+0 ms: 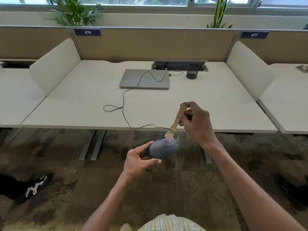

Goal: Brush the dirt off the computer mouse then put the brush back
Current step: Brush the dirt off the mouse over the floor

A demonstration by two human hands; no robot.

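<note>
Just off the desk's [83, 100] near edge, above the floor, the mouse [163, 150] is sitting gripped in the left hand [140, 161], fingers clamping its rear. Bristles of the brush [175, 123] are touching its top; the right hand [196, 124] is pinching the wooden handle. Its cable [123, 104] is trailing across the desk over the closed laptop [145, 79], with a mesh cup [193, 70] beside it.

The left hand [139, 158] covers the rear and underside of the mouse [164, 148]. The right hand [196, 121] hides the middle of the brush [176, 121] handle. Bristle tips blur against the mouse top. The shoe [35, 186] at left and plaid garment [168, 222] below are cut off by the edges.
</note>
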